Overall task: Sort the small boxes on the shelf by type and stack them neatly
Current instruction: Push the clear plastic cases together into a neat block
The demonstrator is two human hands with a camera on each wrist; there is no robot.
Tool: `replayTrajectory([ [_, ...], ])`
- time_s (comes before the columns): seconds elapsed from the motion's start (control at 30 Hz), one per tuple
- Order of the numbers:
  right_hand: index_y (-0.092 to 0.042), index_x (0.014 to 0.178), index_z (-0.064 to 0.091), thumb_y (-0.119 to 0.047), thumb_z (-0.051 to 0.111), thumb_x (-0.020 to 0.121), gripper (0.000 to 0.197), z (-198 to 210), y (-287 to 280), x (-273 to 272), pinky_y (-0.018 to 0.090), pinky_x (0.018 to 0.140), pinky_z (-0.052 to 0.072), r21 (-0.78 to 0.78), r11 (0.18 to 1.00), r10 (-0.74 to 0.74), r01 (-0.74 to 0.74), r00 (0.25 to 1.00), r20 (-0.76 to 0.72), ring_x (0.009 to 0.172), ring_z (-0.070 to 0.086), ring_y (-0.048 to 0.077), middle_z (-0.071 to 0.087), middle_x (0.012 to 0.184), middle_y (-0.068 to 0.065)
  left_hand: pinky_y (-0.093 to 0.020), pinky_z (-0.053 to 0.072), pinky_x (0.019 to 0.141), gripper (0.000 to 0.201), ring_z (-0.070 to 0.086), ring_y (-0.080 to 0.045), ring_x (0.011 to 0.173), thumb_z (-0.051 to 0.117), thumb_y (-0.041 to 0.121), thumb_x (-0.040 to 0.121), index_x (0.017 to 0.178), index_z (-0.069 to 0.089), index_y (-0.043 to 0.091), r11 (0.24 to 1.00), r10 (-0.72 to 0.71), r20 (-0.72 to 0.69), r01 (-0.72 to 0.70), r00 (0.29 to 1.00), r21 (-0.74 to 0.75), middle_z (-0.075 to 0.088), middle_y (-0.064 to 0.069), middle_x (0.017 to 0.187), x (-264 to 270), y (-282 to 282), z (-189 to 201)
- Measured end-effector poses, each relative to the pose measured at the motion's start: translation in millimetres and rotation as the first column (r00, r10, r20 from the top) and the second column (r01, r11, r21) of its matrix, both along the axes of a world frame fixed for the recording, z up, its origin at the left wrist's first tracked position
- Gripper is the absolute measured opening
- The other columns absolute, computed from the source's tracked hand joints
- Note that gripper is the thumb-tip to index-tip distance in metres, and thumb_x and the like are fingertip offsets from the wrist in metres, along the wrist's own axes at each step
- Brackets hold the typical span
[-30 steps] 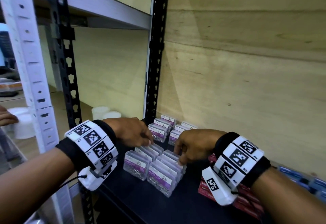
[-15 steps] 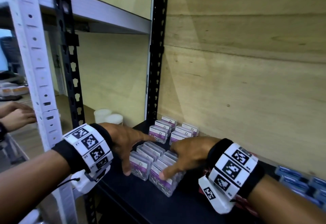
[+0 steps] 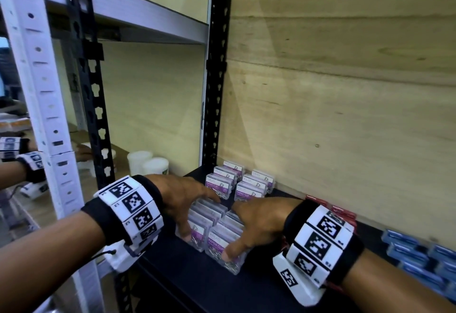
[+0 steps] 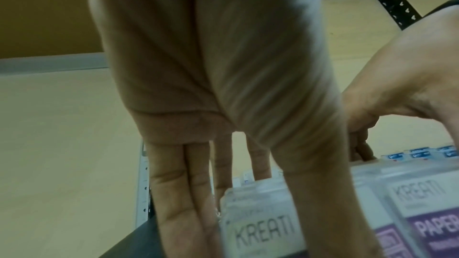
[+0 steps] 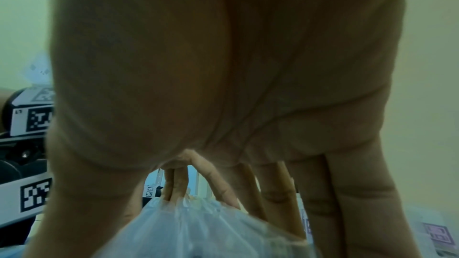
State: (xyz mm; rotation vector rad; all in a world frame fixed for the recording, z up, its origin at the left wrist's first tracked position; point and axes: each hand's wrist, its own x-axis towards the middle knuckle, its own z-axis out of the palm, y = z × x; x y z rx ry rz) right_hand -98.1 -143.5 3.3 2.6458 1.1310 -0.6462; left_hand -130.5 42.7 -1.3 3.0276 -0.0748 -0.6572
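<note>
My left hand (image 3: 183,198) and right hand (image 3: 259,221) clamp clear paper-clip boxes (image 3: 217,236) from both sides, thumbs on front faces, fingers curled behind. Block sits near shelf (image 3: 192,285) front-left corner; second cluster (image 3: 240,184) at back-left corner.

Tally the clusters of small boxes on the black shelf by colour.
Purple-label paper clip boxes: 2 clusters, back cluster and front cluster
Red boxes: 1 cluster
Blue boxes: 1 cluster
Total: 4 clusters
</note>
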Motion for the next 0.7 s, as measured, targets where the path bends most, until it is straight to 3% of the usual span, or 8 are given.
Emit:
replayTrajectory([
  [0.1, -0.021, 0.143, 0.040, -0.070, 0.068, 0.074, 0.089, 0.4, -0.7, -0.3, 0.041, 0.100, 0.047, 0.010, 1.000, -0.005, 0.005, 1.000, -0.008, 0.117, 0.057, 0.024, 0.057, 0.135, 0.003, -0.043, 0.045, 0.103, 0.104, 0.051, -0.014, 0.121, 0.093, 0.041, 0.055, 0.141, 0.035, 0.047, 1.000, -0.008, 0.019, 0.008, 1.000, 0.007, 0.052, 0.012, 0.135, 0.9, 0.7, -0.8],
  [0.3, -0.020, 0.142, 0.040, -0.067, 0.069, 0.076, 0.085, 1.4, -0.1, -1.5, 0.037, 0.095, 0.048, 0.005, 1.000, -0.007, 0.007, 1.000, -0.008, 0.114, 0.058, 0.024, 0.058, 0.132, 0.003, -0.044, 0.045, 0.103, 0.104, 0.050, -0.015, 0.123, 0.092, 0.042, 0.055, 0.141, 0.034, 0.045, 1.000, -0.010, 0.025, 0.010, 1.000, 0.005, 0.051, 0.011, 0.138, -1.0, -1.2, -1.6],
  [0.43, -0.020, 0.140, 0.042, -0.071, 0.067, 0.075, 0.086, -0.5, -0.2, 1.4, 0.041, 0.099, 0.048, 0.007, 1.000, -0.008, 0.008, 1.000, -0.020, 0.113, 0.058, 0.024, 0.059, 0.131, 0.003, -0.039, 0.044, 0.105, 0.105, 0.051, -0.012, 0.123, 0.093, 0.039, 0.056, 0.143, 0.036, 0.043, 1.000, 0.011, -0.012, -0.012, 1.000, -0.017, 0.054, 0.015, 0.135, 0.7, 0.3, 1.3],
  [0.53, -0.020, 0.148, 0.035, -0.080, 0.056, 0.075, 0.097, 1.2, -3.0, 6.8, 0.046, 0.108, 0.041, 0.023, 1.000, -0.008, 0.009, 0.999, -0.049, 0.128, 0.051, 0.026, 0.049, 0.147, 0.005, -0.032, 0.036, 0.111, 0.112, 0.043, -0.010, 0.132, 0.092, 0.036, 0.061, 0.149, 0.025, 0.044, 0.998, 0.047, -0.053, -0.049, 0.997, -0.027, 0.046, 0.016, 0.144, -0.4, -1.3, 13.6],
  [0.6, -0.022, 0.154, 0.028, -0.085, 0.043, 0.077, 0.100, 5.8, -6.7, 11.6, 0.045, 0.113, 0.034, 0.054, 0.998, -0.010, 0.013, 0.999, -0.042, 0.137, 0.042, 0.026, 0.037, 0.156, 0.004, -0.027, 0.034, 0.106, 0.108, 0.042, -0.008, 0.125, 0.087, 0.040, 0.068, 0.152, 0.019, 0.044, 0.995, 0.102, -0.050, -0.103, 0.994, -0.015, 0.045, 0.011, 0.145, -1.4, -0.5, 26.8],
  [0.7, -0.024, 0.147, 0.042, -0.079, 0.030, 0.088, 0.082, 14.5, -10.2, 24.5, 0.037, 0.105, 0.036, 0.126, 0.992, -0.023, 0.021, 1.000, 0.012, 0.132, 0.048, 0.022, 0.047, 0.149, 0.002, -0.028, 0.035, 0.103, 0.087, 0.047, -0.007, 0.119, 0.075, 0.055, 0.076, 0.149, 0.029, 0.042, 0.989, 0.125, 0.026, -0.123, 0.992, -0.080, 0.047, 0.011, 0.144, 5.4, 6.9, 39.2],
])
